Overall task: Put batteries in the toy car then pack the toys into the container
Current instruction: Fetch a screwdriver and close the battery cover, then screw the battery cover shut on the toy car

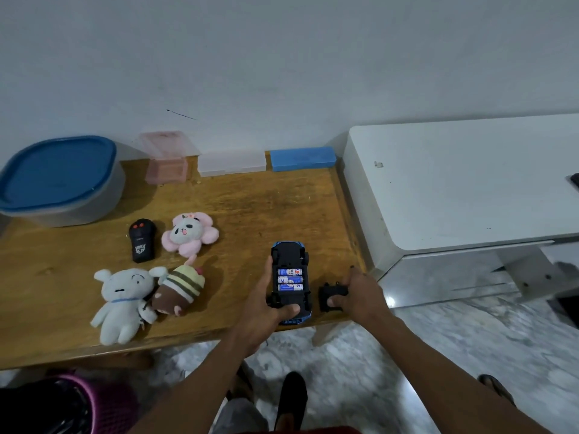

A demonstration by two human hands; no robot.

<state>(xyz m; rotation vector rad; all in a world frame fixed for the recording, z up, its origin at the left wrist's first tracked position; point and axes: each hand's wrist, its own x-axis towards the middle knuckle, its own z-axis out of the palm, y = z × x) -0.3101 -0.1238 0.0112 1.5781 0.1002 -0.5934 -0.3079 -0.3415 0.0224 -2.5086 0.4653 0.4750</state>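
Three batteries [290, 279] in upturned toy car [290, 277], left hand [266, 305] alongside.

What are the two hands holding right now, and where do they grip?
Left hand grips the upturned toy car by its side and rear end; right hand pinches the small black cover at its edge.

Bench [250, 202] middle is bare wood from the back row of cases to the toy car [291, 281], wide open lane there. Back edge blocked: lidded container [59, 180] at left corner, pink case [167, 166], clear case [232, 162], blue case [302, 158] in a line against the wall. Left half crowded: remote [142, 240], panda plush [189, 234], white plush [122, 303], cupcake plush [180, 291] close together, the last two touching. Front right corner taken by car, left hand [266, 311], battery cover [332, 297], right hand [360, 292]. White cabinet [454, 183] walls off the right side, just beside bench edge
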